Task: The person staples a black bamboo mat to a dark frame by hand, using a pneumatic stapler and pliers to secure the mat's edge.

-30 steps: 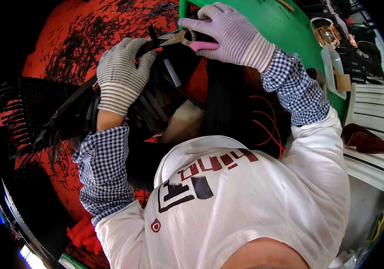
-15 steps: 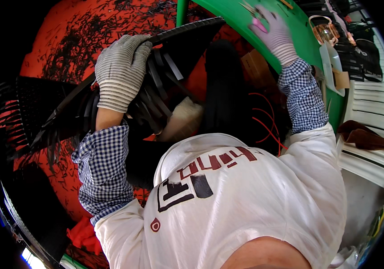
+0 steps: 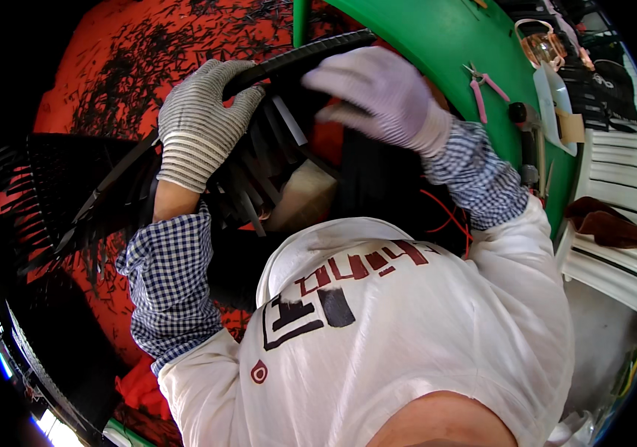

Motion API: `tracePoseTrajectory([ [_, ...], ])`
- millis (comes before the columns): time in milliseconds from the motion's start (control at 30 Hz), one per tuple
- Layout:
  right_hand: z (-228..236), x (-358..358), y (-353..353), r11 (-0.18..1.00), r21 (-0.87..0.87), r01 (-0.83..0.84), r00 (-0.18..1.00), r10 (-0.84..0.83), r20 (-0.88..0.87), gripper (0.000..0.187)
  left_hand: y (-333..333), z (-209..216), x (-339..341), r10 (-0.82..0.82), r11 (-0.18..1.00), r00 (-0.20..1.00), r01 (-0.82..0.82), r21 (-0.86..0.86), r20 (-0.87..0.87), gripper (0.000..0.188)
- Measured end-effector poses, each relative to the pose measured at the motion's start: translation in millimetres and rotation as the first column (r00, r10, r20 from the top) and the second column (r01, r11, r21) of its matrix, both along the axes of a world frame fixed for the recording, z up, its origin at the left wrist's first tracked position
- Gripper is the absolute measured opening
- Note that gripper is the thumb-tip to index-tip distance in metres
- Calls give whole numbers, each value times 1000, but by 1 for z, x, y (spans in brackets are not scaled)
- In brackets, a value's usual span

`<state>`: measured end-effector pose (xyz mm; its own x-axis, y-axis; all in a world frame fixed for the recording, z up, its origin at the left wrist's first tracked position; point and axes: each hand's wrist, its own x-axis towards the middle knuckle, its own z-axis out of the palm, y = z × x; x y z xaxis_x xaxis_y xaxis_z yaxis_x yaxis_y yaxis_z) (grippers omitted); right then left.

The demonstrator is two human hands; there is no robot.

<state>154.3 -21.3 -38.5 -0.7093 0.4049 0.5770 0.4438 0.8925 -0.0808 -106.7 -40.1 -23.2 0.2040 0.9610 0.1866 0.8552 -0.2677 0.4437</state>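
Note:
My left hand [image 3: 201,127], in a striped knit glove, is closed over a curved black band [image 3: 311,51]. The band belongs to a black woven piece, and loose flat strips [image 3: 287,119] hang down below it. My right hand [image 3: 381,97], in a pale lilac glove and blurred by motion, is in the air beside the band's right end. Its fingers are stretched out with a gap to the thumb, and nothing shows in them. Pink-handled pliers [image 3: 480,95] lie with spread handles on the green table [image 3: 437,37] to the right.
Black strip scraps [image 3: 125,74] litter the red floor. A drill-like hand tool [image 3: 528,141] and a pale plastic tray [image 3: 554,104] rest on the table's right side. Red cable [image 3: 445,205] loops beside my lap. A brown cloth [image 3: 605,222] lies on white slats.
My right hand has let go of the pink-handled pliers on the green table and moved left toward the black band. The left hand keeps its hold, and the hanging strips have shifted slightly.

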Motion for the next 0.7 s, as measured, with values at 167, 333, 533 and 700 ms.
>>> tracePoseTrajectory([
  [167, -2, -56, 15, 981, 76, -178, 983, 181, -37, 25, -6, -2, -12, -9, 999, 1000, 9, 51, -12, 31],
  [333, -2, -52, 28, 970, -121, -210, 959, 181, -218, 15, 0, -7, -8, 7, 1000, 1000, -7, 6, 29, 33],
  [533, -10, -58, 27, 966, -204, -160, 917, 69, -392, 13, 0, 0, -2, 78, 994, 997, -76, -77, 23, 36],
  [700, 6, -72, 7, 958, -161, -235, 872, 135, -471, 14, -12, 5, 0, 111, 990, 983, -123, -71, -146, 37],
])
